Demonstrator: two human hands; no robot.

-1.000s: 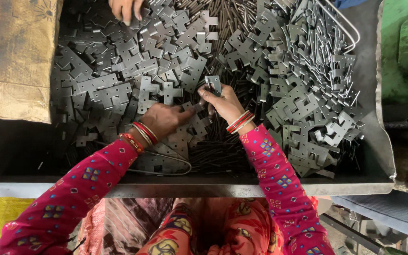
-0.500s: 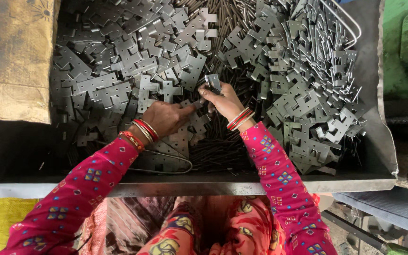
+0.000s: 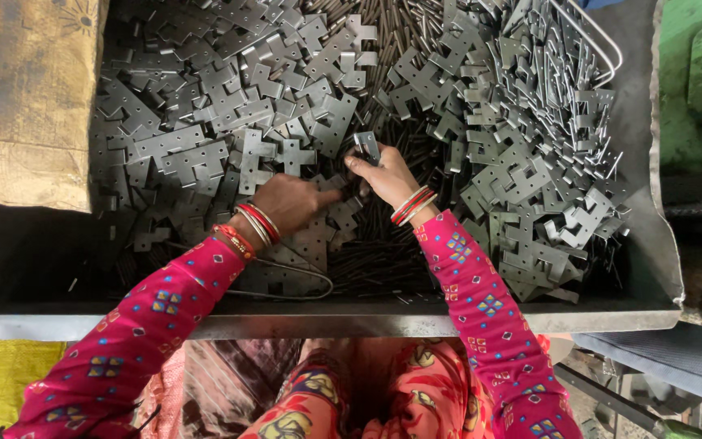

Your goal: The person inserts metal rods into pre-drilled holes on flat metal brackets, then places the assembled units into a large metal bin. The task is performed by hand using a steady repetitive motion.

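Up close, right hand (image 3: pixel 385 175) pinches a small metal piece (image 3: pixel 366 146); left hand (image 3: pixel 290 203) presses grey brackets (image 3: pixel 205 154).

A crumpled tan sack (image 3: pixel 18 97) lies at the tray's left.

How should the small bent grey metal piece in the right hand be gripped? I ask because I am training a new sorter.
Pinch the small bent grey metal piece by its lower end, coming from below as the right hand does. It stands upright above the pile of flat metal plates, so that end seems easiest for the fingers to reach.
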